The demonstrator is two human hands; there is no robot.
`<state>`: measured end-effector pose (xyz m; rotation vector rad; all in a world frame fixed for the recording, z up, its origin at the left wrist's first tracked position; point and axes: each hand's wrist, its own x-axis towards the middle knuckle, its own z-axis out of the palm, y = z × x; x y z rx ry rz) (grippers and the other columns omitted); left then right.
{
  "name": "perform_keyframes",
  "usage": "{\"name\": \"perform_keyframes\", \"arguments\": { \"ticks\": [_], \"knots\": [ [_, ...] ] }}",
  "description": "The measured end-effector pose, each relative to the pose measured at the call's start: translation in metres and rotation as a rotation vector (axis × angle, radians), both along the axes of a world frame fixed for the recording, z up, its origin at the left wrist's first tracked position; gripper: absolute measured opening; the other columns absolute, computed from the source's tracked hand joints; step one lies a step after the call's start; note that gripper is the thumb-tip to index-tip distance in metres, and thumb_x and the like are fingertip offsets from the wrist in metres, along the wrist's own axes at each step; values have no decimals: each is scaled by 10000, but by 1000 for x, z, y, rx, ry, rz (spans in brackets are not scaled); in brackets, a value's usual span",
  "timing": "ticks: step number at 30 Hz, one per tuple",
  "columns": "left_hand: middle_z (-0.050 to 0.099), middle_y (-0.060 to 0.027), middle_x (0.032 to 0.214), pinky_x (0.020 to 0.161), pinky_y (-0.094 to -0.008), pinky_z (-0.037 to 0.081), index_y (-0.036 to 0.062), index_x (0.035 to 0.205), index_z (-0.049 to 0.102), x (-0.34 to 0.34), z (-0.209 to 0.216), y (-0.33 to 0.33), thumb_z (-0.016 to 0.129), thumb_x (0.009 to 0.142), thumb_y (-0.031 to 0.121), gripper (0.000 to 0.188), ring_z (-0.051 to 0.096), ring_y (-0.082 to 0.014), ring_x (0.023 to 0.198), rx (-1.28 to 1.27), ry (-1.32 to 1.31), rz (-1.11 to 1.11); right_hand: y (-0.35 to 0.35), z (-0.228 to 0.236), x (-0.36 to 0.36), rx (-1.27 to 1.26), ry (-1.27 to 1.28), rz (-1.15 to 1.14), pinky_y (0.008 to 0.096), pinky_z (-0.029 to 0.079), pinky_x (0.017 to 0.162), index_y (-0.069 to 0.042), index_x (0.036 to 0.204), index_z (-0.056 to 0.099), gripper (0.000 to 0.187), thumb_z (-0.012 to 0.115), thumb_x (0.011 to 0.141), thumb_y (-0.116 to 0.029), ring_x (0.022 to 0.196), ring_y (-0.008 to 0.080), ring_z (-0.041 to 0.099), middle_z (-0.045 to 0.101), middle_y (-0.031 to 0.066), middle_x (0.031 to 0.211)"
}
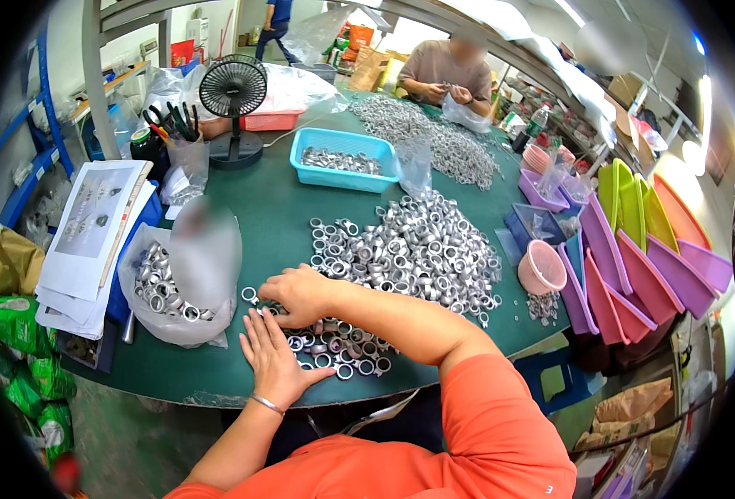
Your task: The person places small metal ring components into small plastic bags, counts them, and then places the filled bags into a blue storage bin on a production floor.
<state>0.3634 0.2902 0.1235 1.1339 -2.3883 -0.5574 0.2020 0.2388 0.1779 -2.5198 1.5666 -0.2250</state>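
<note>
My left hand (pixel 272 353) lies on the green table with its fingers stretched out, along the left side of a small group of metal rings (pixel 345 371) near the front edge. Just beyond it, my right hand (pixel 303 296) reaches across with bent fingers pointing down among the rings; what is under them is hidden. One loose ring (pixel 249 293) lies beside its fingertips. Behind my right forearm spreads a large heap of silvery ring-shaped parts (pixel 421 249). Left of my hands stands a clear plastic bag (pixel 218 279) with more of these rings inside.
A blue tray (pixel 342 179) holds small metal parts. A black fan (pixel 233 87) and a cup of tools (pixel 188 154) stand at the back left, papers (pixel 93 224) nearer. Colourful bins (pixel 625 274) and a pink cup (pixel 542 268) are on the right. A co-worker (pixel 449 71) sits opposite.
</note>
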Motion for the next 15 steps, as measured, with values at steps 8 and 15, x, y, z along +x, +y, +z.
{"name": "perform_keyframes", "arguments": {
  "ticks": [8, 15],
  "knots": [
    [116, -324, 1424, 1037, -587, 78, 87, 1426, 137, 0, 14, 3, 810, 448, 567, 1281, 105, -452, 1338, 17, -82, -25, 44, -10, -17, -234, 5, -50, 415, 455, 660, -114, 989, 581, 336, 656, 713, -290, 758, 290, 566, 576, 74, 874],
    [135, -327, 1417, 1038, -572, 116, 122, 1390, 289, 0, 12, 2, 815, 473, 535, 1135, 151, -464, 1321, -47, -94, -52, 103, -6, -28, -357, 65, -252, 400, 389, 825, -111, 918, 564, 193, 596, 776, -237, 956, 241, 535, 580, 35, 915]
  ]
}}
